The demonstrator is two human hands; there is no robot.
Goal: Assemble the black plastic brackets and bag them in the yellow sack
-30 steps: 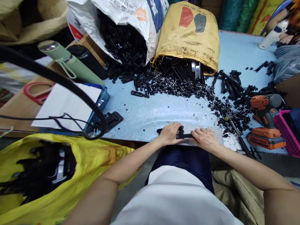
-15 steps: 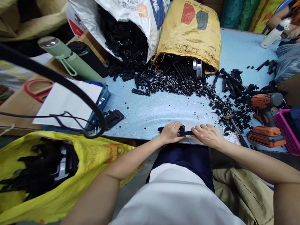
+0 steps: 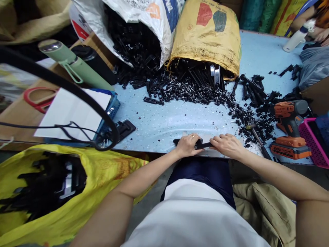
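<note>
At the near edge of the light blue table (image 3: 164, 127), both my hands grip one long black plastic part (image 3: 204, 145). My left hand (image 3: 187, 145) closes over its left end, a ring on one finger. My right hand (image 3: 227, 145) covers its right end. Only the short middle stretch and a tip on the far left show between and beside my fingers. A heap of small black pieces with metal pins (image 3: 200, 92) lies beyond my hands, spilling from a yellow sack (image 3: 208, 37) on its side.
A white sack (image 3: 144, 20) of black parts lies at the back left. An orange cordless drill (image 3: 289, 128) and a hammer (image 3: 259, 142) sit right of my hands, a pink basket (image 3: 312, 142) further right. A yellow bag (image 3: 59, 192), green flask (image 3: 74, 67) and blue tray (image 3: 110, 109) stand left.
My hands stay on the black part at the table edge; they shifted slightly away from me. The view drifted a little.
</note>
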